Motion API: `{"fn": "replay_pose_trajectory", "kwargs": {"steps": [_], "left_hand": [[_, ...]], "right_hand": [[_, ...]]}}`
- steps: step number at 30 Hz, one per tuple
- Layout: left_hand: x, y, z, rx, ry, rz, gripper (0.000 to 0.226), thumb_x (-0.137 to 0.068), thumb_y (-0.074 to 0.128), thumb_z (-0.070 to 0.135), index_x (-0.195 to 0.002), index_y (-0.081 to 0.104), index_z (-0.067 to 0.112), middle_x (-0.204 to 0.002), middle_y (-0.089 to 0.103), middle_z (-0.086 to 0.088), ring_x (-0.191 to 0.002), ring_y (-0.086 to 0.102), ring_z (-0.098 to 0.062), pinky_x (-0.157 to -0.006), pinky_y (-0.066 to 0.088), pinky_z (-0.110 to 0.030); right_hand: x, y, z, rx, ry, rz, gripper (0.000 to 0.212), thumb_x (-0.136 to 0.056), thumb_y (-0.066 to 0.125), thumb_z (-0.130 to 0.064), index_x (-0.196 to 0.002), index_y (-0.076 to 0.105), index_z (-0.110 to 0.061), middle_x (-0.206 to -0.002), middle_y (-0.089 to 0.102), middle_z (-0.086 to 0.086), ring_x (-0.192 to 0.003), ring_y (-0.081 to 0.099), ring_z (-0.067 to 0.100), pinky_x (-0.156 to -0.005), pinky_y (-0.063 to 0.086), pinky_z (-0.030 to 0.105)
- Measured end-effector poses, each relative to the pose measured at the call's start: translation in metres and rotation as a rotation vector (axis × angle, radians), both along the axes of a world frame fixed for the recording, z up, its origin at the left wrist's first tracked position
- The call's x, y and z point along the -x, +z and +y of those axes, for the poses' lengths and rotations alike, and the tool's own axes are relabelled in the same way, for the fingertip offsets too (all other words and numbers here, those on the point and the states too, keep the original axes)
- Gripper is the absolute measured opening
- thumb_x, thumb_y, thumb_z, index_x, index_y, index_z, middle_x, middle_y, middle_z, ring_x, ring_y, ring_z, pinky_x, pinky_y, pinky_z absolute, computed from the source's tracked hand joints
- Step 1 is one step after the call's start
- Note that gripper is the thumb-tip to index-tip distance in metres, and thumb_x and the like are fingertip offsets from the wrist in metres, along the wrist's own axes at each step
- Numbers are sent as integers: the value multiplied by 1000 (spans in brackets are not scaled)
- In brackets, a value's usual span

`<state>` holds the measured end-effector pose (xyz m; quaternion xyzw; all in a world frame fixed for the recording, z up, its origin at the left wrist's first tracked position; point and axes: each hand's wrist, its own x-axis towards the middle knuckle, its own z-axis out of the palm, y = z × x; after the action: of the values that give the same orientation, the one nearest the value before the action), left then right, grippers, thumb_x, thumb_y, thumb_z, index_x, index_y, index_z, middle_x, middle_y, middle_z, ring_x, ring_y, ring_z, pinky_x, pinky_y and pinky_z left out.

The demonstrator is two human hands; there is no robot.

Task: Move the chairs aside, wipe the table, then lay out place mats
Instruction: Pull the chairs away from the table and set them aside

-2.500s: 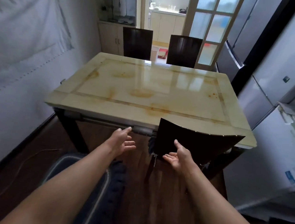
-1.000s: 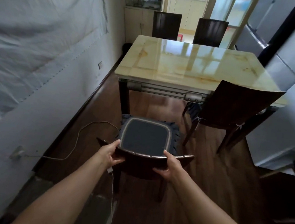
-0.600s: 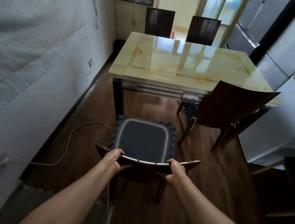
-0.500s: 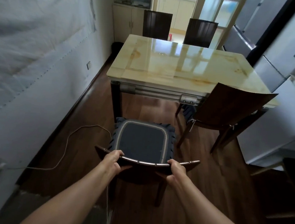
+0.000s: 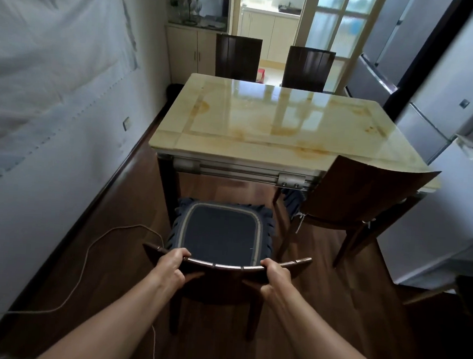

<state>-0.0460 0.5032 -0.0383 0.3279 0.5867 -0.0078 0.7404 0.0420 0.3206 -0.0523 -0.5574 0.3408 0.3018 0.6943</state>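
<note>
You had both hands on the curved top rail of the nearest chair (image 5: 221, 284). Your left hand (image 5: 170, 264) gripped the rail toward its left end and your right hand (image 5: 275, 277) gripped it toward its right end, with the fingers (image 5: 181, 253) of each hand curled over the rail's front edge and the thumbs down behind the backrest. That chair stood on the wooden floor (image 5: 132, 199) just outside the table (image 5: 262, 124), and its blue seat cushion (image 5: 221, 232) was fully in view below the table's near-left leg. A second chair (image 5: 364, 195) stood to your right with its backrest up against the table's near-right corner, though whether it touched the edge you could not tell. Two far chairs (image 5: 237, 56) stood side by side at the table's opposite edge. The glossy pale-yellow tabletop showed orange-brown stains. A white cable (image 5: 88, 252) trailed across the floor to the left of the chair you held, and a grey refrigerator (image 5: 424, 80) stood on the right.
</note>
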Motion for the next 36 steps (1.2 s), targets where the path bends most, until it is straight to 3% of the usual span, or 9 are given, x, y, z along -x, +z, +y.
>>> {"fn": "replay_pose_trajectory", "kwargs": {"steps": [5, 9, 12, 15, 17, 22, 27, 31, 36], "left_hand": [[-65, -1, 17, -10, -1, 13, 10, -87, 46, 0, -77, 45, 1, -81, 48, -19, -93, 50, -38, -73, 46, -55], [-112, -3, 30, -19, 9, -1, 9, -85, 45, 0, -77, 45, 2, -80, 47, -17, -73, 53, -36, -69, 46, -55], [-142, 0, 36, -23, 31, -12, 14, -88, 43, 0, -74, 42, 1, -76, 46, -16, -67, 49, -34, -79, 46, -56], [-173, -2, 48, -24, 28, 11, 15, -89, 43, 0, -75, 42, 0, -77, 46, -18, -67, 48, -36, -94, 44, -58], [-190, -1, 57, -14, 27, 6, 12, -88, 46, 0, -76, 43, 0, -81, 47, -19, -70, 50, -38, -92, 45, -60], [-237, -14, 91, 16, 8, 24, 4, -84, 50, 1, -83, 46, 2, -108, 48, -21, -96, 52, -40, -63, 47, -58], [-287, -9, 119, 37, 12, -11, 8, -86, 48, -2, -80, 43, 1, -103, 44, -20, -92, 48, -39, -83, 48, -57], [-322, -9, 140, 51, 15, -22, 9, -85, 50, -2, -93, 45, 0, -115, 42, -22, -106, 48, -41, -76, 49, -57], [-358, -10, 160, 69, 12, -30, 10, -85, 50, -3, -93, 45, 1, -118, 38, -21, -110, 47, -40, -78, 48, -55]], "right_hand": [[-64, 0, 18, 3, 21, -8, 5, -85, 54, 1, -84, 49, 2, -94, 54, 24, -77, 58, 38, -66, 52, 61], [-113, -5, 32, 4, 35, -19, 5, -85, 54, 2, -88, 51, 3, -97, 55, 25, -77, 58, 38, -65, 52, 62], [-143, -7, 42, 10, 38, -18, 10, -84, 55, 2, -94, 53, 5, -97, 55, 25, -81, 58, 39, -68, 51, 64], [-174, -5, 53, 6, 43, -18, 10, -86, 54, 2, -96, 51, 4, -97, 53, 24, -74, 56, 35, -60, 52, 59], [-192, -2, 59, 0, 45, -21, 19, -87, 55, 1, -105, 51, 4, -101, 53, 24, -74, 56, 35, -59, 52, 58], [-237, -2, 82, -4, 32, -13, 25, -87, 56, 0, -111, 51, 4, -102, 53, 25, -78, 57, 36, -66, 53, 61], [-282, 0, 112, 5, 24, -35, 25, -87, 54, 1, -112, 49, 3, -104, 51, 25, -76, 56, 36, -51, 54, 54], [-315, -2, 132, -10, 18, -33, 25, -88, 53, 2, -112, 48, 3, -100, 50, 23, -76, 54, 35, -55, 51, 55], [-349, -6, 153, 15, 4, -40, 29, -87, 53, 2, -116, 46, 3, -93, 48, 19, -75, 53, 34, -50, 50, 51]]}}
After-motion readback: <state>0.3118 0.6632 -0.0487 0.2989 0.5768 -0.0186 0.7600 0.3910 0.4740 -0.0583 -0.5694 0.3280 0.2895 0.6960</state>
